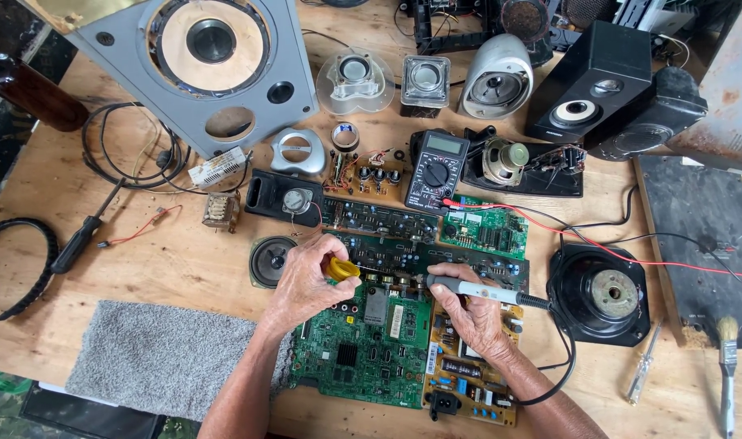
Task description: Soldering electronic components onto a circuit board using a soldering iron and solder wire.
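Observation:
My left hand (304,280) pinches a small yellow spool (342,269) of solder wire just above a large green circuit board (363,349). A grey soldering iron (478,289) lies in my right hand (468,313), its tip pointing left toward the spool and the board's top edge. Its black cord (562,358) loops off to the right. A yellow-brown power board (468,378) lies under my right wrist. Long dark circuit boards (403,248) lie just beyond both hands.
A black multimeter (437,169) with red lead (598,244) sits behind the boards. Speakers surround the bench: large grey cabinet (200,65), black box speaker (594,81), bare driver (602,294), small round driver (269,260). Grey cloth (163,358), black-handled screwdriver (82,236), brush (727,366).

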